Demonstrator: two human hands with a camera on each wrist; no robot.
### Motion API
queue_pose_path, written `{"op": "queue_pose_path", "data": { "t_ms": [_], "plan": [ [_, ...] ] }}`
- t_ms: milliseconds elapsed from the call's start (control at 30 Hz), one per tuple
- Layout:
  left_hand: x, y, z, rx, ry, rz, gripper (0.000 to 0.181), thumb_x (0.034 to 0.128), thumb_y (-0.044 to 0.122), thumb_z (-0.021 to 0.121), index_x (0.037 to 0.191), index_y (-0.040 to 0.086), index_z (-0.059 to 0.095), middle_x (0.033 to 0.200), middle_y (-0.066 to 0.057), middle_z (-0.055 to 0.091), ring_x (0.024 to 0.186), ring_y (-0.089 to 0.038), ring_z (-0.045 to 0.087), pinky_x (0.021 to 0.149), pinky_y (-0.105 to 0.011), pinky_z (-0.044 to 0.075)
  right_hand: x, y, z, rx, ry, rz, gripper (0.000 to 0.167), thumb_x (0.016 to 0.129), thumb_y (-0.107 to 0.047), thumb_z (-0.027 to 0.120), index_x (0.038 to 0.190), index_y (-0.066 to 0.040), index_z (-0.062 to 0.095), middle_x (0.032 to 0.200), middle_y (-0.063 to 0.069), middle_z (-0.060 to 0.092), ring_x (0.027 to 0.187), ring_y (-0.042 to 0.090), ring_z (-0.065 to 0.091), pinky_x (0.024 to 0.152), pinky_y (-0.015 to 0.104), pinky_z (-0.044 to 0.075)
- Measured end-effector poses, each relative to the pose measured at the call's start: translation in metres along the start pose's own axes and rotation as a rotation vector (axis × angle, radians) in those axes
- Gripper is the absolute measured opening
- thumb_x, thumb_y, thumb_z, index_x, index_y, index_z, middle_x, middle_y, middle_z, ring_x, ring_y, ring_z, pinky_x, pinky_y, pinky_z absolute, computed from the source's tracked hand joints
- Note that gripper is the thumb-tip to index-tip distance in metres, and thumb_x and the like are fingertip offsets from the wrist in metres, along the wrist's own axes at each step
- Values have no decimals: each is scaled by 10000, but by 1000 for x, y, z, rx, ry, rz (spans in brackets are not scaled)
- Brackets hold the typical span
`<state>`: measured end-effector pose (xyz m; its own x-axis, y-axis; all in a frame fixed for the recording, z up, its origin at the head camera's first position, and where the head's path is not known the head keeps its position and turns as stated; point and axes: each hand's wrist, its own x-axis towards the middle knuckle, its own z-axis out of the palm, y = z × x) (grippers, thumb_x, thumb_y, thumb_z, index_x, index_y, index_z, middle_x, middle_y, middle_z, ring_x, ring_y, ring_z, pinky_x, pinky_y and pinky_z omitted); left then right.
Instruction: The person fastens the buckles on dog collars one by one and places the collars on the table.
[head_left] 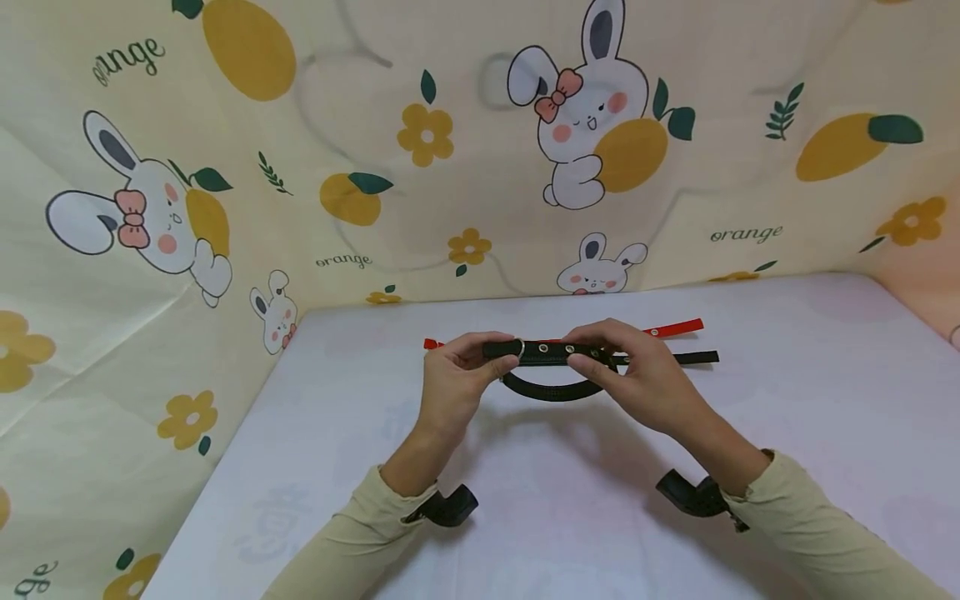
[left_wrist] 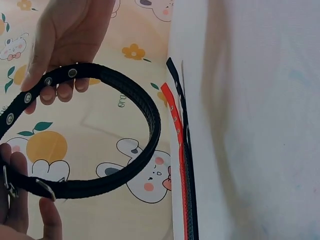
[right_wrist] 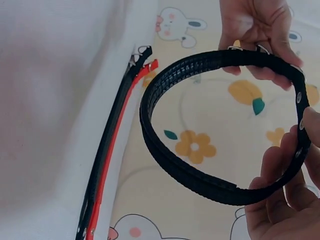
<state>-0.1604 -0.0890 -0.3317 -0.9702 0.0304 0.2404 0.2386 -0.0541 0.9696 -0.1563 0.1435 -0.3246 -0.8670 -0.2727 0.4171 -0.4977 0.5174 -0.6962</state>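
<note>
A black strap with metal eyelets and a buckle (head_left: 553, 392) is bent into a loop, held up above the table. My left hand (head_left: 455, 385) grips its buckle end; those fingers (left_wrist: 19, 190) show at the lower left of the left wrist view. My right hand (head_left: 647, 379) pinches the eyelet end between thumb and fingers, and shows at the lower right of the right wrist view (right_wrist: 287, 200). In the left wrist view the looped strap (left_wrist: 145, 150) hangs between both hands. How far the ends overlap is hard to tell.
Beyond the hands, a red strap (head_left: 678, 327) and a second black strap (head_left: 697, 357) lie side by side on the white table (head_left: 315, 433). A cloth with printed rabbits and oranges (head_left: 465, 192) rises behind the table.
</note>
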Motion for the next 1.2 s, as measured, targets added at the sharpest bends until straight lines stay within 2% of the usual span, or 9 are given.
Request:
{"op": "queue_pose_path", "data": {
  "t_ms": [300, 467, 633, 833, 967, 1067, 1200],
  "plan": [
    [0, 0, 0, -25, -42, -51, 286, 780, 3, 814, 1056, -7, 738, 932, -34, 759, 852, -138, 701, 815, -248, 575, -2, -3, 1, 16, 0, 6, 219, 908, -296, 739, 1123, -306, 701, 1065, -145, 690, 917, 63, 625, 764, 244, 492],
    [-1, -1, 1, -26, -78, -35, 290, 780, 5, 814, 1056, -26, 727, 900, 11, 758, 836, -128, 707, 797, -249, 575, -3, -5, 3, 18, -9, 3, 227, 901, -286, 747, 1123, -301, 701, 1040, -147, 687, 859, 89, 595, 712, 247, 474],
    [-3, -1, 1, -25, -110, -34, 294, 786, -4, 805, 1065, -36, 719, 908, 28, 745, 853, -129, 693, 780, -238, 565, -4, -7, 4, 4, -18, -2, 227, 903, -285, 745, 1127, -296, 705, 1025, -150, 690, 867, 84, 595, 724, 234, 482],
    [-2, 0, 1, -39, -154, -50, 349, 779, 10, 812, 1111, -15, 708, 1005, -42, 745, 936, -161, 694, 842, -258, 570, -2, -6, 4, -13, 23, -4, 198, 905, -295, 743, 1101, -290, 717, 1007, -131, 703, 854, 79, 594, 712, 246, 470],
    [-1, -1, -1, -64, -188, -61, 352, 804, 6, 788, 1144, -21, 700, 1036, -21, 745, 941, -145, 681, 811, -240, 562, -2, -6, 3, -3, 53, 12, 182, 907, -293, 741, 1088, -280, 724, 1005, -117, 715, 876, 73, 611, 756, 245, 472],
    [-1, -2, -1, -70, -186, -47, 331, 829, 1, 761, 1150, -39, 696, 1026, 10, 733, 941, -138, 653, 789, -235, 556, -2, -7, 3, 17, 55, 28, 185, 905, -298, 742, 1088, -280, 724, 1004, -116, 713, 877, 75, 619, 768, 237, 476],
    [-1, -3, 0, -55, -129, -52, 336, 823, 22, 779, 1149, -4, 704, 997, 15, 728, 945, -139, 663, 808, -228, 558, -4, -8, 5, 27, 39, 52, 201, 903, -310, 743, 1098, -268, 718, 980, -100, 716, 857, 102, 617, 742, 253, 473]
  ]
}}
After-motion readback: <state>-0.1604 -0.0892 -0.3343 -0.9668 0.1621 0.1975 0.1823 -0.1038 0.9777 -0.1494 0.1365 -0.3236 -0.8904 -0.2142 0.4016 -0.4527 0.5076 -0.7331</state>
